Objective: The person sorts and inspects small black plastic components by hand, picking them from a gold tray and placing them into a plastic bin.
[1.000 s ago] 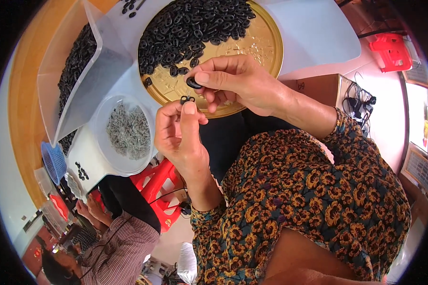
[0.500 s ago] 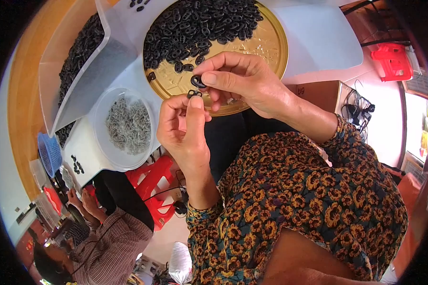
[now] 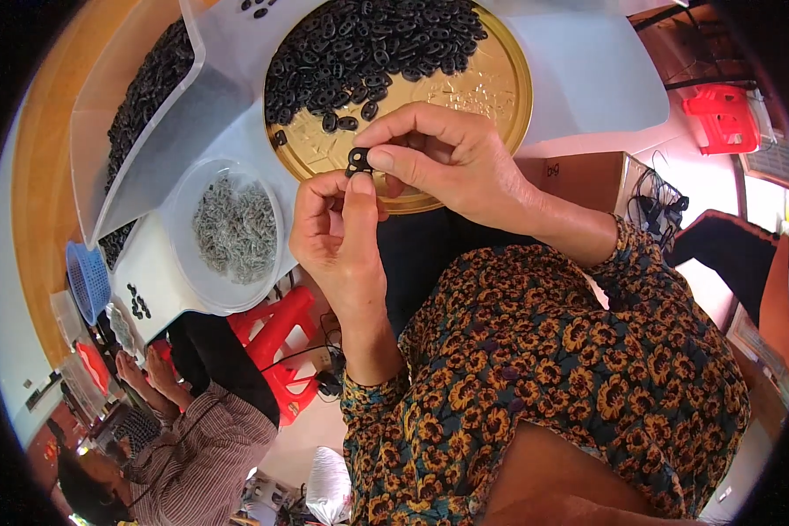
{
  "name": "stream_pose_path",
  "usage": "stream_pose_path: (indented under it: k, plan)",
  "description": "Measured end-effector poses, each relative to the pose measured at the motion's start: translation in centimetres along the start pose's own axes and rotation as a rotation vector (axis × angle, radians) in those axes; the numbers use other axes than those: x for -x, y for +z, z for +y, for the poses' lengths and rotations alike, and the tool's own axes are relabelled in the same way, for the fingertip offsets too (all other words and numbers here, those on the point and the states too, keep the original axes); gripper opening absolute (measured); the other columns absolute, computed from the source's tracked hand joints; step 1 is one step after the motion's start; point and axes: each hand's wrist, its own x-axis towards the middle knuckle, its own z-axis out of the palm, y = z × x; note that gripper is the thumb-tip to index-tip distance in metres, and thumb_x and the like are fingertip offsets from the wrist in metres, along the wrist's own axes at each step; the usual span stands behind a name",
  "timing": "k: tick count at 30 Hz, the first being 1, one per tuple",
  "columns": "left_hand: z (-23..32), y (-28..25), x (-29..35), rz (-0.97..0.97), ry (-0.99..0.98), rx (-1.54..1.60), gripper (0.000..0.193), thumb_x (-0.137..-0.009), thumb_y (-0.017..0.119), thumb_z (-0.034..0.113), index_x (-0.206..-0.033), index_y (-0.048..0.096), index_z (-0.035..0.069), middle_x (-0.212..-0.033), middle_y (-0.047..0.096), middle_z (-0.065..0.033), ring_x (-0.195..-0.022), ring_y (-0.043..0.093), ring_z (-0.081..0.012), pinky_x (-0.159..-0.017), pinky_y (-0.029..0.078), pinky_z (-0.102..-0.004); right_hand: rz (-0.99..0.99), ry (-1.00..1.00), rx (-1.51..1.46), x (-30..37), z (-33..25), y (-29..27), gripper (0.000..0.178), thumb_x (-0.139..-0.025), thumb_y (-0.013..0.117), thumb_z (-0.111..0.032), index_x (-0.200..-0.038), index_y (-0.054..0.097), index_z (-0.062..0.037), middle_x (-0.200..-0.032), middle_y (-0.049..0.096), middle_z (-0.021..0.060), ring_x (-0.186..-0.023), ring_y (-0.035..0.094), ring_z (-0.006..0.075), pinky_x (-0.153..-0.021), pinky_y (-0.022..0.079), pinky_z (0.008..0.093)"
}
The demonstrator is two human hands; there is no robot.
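Just over the near edge of a round gold tray (image 3: 316,158), my two hands meet around small black parts. My right hand (image 3: 473,167) pinches a black oval piece with two holes (image 3: 358,159) between thumb and forefinger. From below, my left hand (image 3: 340,232) grips a small dark part between thumb and finger, pressed up against that piece. The fingertips hide most of the contact. Beyond the hands, a large pile of black oval two-hole pieces (image 3: 359,53) covers the far side of the tray, with several loose ones at its near edge.
Left of the tray are a clear bin (image 3: 162,131) of black parts and a round clear tub (image 3: 276,254) of small greyish pieces. A blue basket (image 3: 88,280), red stool (image 3: 280,329) and co-worker (image 3: 202,447) are farther left. A cardboard box (image 3: 579,180) and cables (image 3: 657,202) are at right.
My right hand has brought the oval piece down against the part in my left hand; a gap showed between them before. A dark-clothed shape has appeared at the right edge.
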Motion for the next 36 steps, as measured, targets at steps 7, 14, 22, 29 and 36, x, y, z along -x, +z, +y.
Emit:
stream_pose_path:
  k: [7, 14, 22, 29, 36]
  plan:
    - [-0.6, -0.2, -0.1, -0.014, -0.047, -0.012, 0.009, -0.092, 0.063, 0.007, -0.091, 0.058, -0.001, -0.074, 0.059, -0.0032, -0.066, 0.053, -0.0101, -0.062, 0.043, -0.0236, 0.039, -0.028, 0.013, 0.0, 0.7, 0.3, 0.016, -0.092, 0.062, -0.009, -0.105, 0.065, 0.0006, -0.087, 0.065, 0.0019, -0.08, 0.058, 0.0039, -0.07, 0.049, 0.0204]
    - [-0.3, -0.8, -0.3, -0.077, -0.062, -0.075, 0.014, -0.089, 0.068, 0.01, -0.092, 0.058, 0.0, -0.078, 0.061, -0.0044, -0.07, 0.055, -0.011, -0.067, 0.047, -0.0244, -0.035, 0.154, -0.211, -0.2, 0.0, -0.2, 0.017, -0.093, 0.062, -0.012, -0.103, 0.064, 0.0019, -0.083, 0.065, 0.0043, -0.073, 0.061, 0.0085, -0.066, 0.053, 0.0236]
    - [-1.9, -1.4, -0.7, -0.193, 0.121, 0.111, 0.033, -0.088, 0.07, 0.022, -0.108, 0.059, -0.001, -0.1, 0.059, -0.0055, -0.089, 0.056, -0.0136, -0.081, 0.047, -0.0286, -0.085, 0.36, -0.48, -0.4, -1.2, -0.3, 0.029, -0.092, 0.063, -0.013, -0.117, 0.055, 0.0006, -0.088, 0.062, 0.0059, -0.071, 0.061, 0.0118, -0.064, 0.054, 0.0253]
    - [-2.8, -1.4, -1.0, -0.264, 0.218, 0.092, 0.038, -0.089, 0.068, 0.027, -0.11, 0.059, -0.002, -0.107, 0.052, -0.0079, -0.084, 0.055, -0.0137, -0.076, 0.045, -0.0257, -0.126, 0.418, -0.658, 0.1, -1.0, 0.1, 0.05, -0.091, 0.063, -0.009, -0.134, 0.039, -0.0013, -0.094, 0.06, 0.0062, -0.08, 0.059, 0.0134, -0.076, 0.051, 0.0301]
    - [-3.5, -1.4, -1.1, -0.187, 0.329, 0.082, 0.024, -0.091, 0.065, 0.021, -0.097, 0.059, -0.001, -0.095, 0.048, -0.0048, -0.073, 0.047, -0.0103, -0.065, 0.039, -0.0241, -0.079, 0.335, -0.77, 1.0, -0.3, 1.6, 0.055, -0.092, 0.063, -0.009, -0.138, 0.034, -0.0006, -0.094, 0.06, 0.0058, -0.087, 0.057, 0.0137, -0.079, 0.049, 0.0292]
